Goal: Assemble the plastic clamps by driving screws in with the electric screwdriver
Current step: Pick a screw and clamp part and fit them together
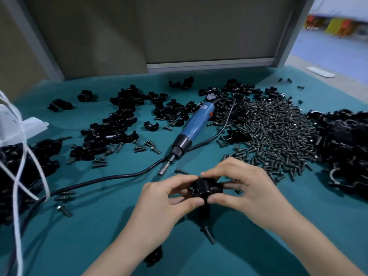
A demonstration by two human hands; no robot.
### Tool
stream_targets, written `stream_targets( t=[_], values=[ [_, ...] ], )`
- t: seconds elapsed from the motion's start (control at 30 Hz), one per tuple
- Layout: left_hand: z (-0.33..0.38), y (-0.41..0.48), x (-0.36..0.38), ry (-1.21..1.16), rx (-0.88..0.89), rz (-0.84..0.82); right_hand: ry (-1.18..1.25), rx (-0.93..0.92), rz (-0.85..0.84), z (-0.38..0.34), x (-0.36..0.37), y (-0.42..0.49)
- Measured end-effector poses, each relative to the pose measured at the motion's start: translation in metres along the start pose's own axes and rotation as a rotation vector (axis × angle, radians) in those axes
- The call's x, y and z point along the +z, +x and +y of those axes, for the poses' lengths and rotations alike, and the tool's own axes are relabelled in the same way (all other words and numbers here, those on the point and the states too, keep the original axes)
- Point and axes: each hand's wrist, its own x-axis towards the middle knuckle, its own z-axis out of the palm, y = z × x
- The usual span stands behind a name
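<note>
Head view: left hand [169, 198] and right hand [249, 188] both pinch one black clamp [207, 189] with curled fingers [215, 172], just above the worktop [119, 226]. Its halves are probably being fitted together. The next move calls for a screw from the screw pile [278, 132], then the electric screwdriver [191, 130] lying beyond.

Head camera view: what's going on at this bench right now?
A person pinches a black plastic clamp between the left hand and the right hand, just above the teal table. The electric screwdriver lies unheld beyond the hands, so no screw is being driven at this moment. A big screw pile sits to the right, and loose clamp pieces lie scattered to the left.
</note>
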Motion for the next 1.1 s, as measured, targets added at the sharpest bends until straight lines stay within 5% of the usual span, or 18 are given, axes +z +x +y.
stream_targets(
  t=[1.0, 1.1],
  values=[
    [0.011, -0.003, -0.002, 0.192, 0.052, 0.007, 0.118, 0.206, -0.088, -0.010, -0.010, -0.002],
    [0.013, -0.004, -0.002, 0.175, 0.045, 0.012, -0.014, 0.237, 0.107, -0.007, -0.051, 0.007]
  ],
)
